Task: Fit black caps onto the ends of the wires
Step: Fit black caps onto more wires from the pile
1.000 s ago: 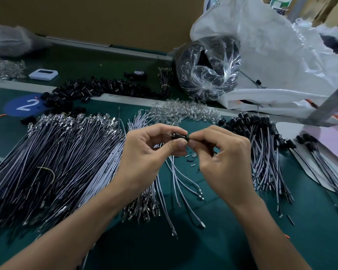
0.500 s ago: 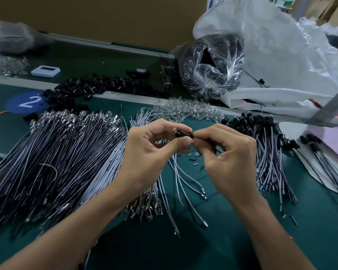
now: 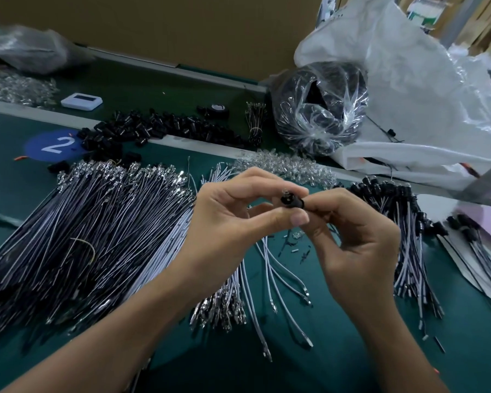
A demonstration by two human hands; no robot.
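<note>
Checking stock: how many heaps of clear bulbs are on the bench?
2. Far-left heap, left of the white gadget; middle heap, in front of the clear bag. More may be hidden under bags.

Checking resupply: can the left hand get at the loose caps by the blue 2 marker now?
Probably, once freed: the left hand pinches a black cap with the right hand; only the wire bundle lies before the loose caps.

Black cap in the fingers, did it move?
No. The black cap stays pinched by left hand and right hand, just in front of the clear pile.
</note>
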